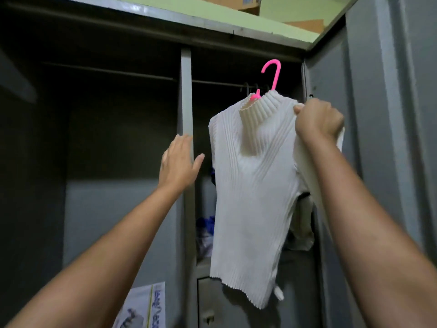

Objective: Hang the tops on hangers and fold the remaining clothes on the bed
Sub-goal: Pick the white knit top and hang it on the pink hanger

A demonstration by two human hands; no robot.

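Right hand [318, 119] grips white top [250, 190] on pink hanger [272, 76] near wardrobe [186, 95] rail — left hand [178, 162] open, fingers apart, holding nothing.

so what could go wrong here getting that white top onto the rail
1. The right hand grips only one shoulder of the white ribbed top, so the pink hanger sits tilted and the top could slide off.
2. The hook is not yet on the rail; it might miss in the dark wardrobe, or tangle with the hooks already there.
3. The left hand is open and off the top, so nothing steadies it.
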